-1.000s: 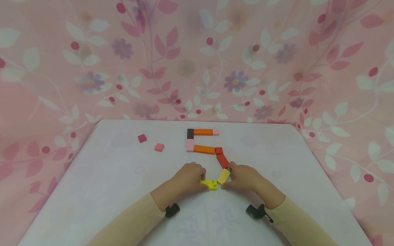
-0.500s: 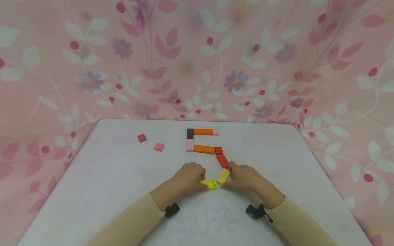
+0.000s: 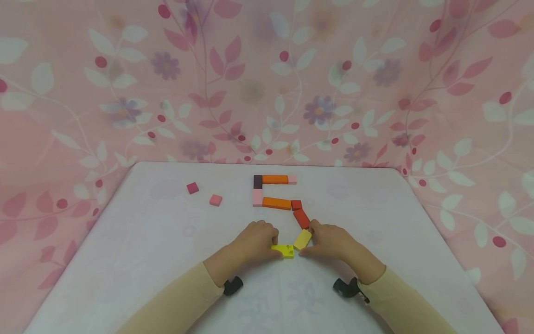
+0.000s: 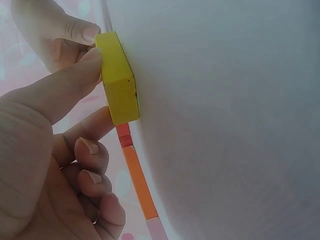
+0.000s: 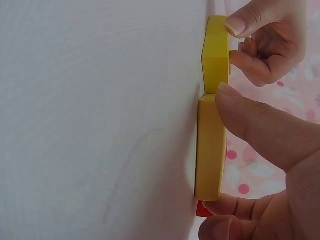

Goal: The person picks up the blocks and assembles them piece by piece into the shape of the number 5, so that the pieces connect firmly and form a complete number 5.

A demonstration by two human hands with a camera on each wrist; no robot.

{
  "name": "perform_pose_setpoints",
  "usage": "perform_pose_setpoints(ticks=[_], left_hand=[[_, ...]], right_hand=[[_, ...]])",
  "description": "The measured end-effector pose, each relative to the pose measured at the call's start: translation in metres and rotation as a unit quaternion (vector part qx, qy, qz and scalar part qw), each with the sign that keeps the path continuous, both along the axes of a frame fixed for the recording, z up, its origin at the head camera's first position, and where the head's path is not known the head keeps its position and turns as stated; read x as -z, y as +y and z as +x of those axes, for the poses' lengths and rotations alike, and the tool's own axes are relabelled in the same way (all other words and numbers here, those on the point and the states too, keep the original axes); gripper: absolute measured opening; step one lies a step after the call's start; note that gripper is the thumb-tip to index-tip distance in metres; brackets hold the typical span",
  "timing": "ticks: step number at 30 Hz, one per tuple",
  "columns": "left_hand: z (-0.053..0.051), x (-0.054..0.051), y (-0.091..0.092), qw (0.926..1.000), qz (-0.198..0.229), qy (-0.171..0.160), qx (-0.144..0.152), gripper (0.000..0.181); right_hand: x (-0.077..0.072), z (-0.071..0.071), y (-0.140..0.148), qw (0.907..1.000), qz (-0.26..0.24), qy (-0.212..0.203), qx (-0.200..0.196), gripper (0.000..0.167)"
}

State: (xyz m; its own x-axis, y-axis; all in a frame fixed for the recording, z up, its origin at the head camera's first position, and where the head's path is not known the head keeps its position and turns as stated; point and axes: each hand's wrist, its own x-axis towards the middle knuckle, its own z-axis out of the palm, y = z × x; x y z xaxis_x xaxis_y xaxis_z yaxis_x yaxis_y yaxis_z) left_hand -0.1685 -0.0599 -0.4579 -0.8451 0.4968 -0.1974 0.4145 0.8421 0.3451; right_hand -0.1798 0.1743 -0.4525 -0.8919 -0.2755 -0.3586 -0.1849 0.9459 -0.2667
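My left hand pinches a bright yellow block between thumb and forefinger; the block lies on the table, and in the left wrist view its end faces the camera. My right hand holds a paler yellow block by its two ends, thumb at the near end and forefinger at the far one. The two yellow blocks meet at a corner or nearly so. Beyond the pale block lie a long red block and a small red block, leading to an orange block.
A light pink block, a dark block, another orange block and a small pale pink block continue the line at the back. Apart on the left lie a crimson block and a pink block. The white table meets a floral cloth.
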Motion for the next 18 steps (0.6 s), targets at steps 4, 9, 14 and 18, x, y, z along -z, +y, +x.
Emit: perform_pose_setpoints(ticks=[4,9,14,18], left_hand=[[0.0010,-0.0006,0.0001,1.0000,0.002,0.003,0.001,0.029],[0.0019,-0.0012,0.0002,1.0000,0.003,0.005,0.000,0.028],[0.0019,-0.0007,0.0002,1.0000,0.002,0.004,-0.001,0.029],[0.0011,-0.0002,-0.0001,1.0000,0.005,0.000,-0.004,0.029]], right_hand=[[0.0003,0.0007,0.0003,1.0000,-0.002,0.003,-0.002,0.069],[0.0008,0.0008,0.0005,1.0000,-0.003,0.003,-0.002,0.068],[0.0009,0.0006,0.0005,1.0000,-0.002,0.000,0.001,0.068],[0.0010,0.0003,0.0005,1.0000,-0.001,0.000,0.000,0.069]])
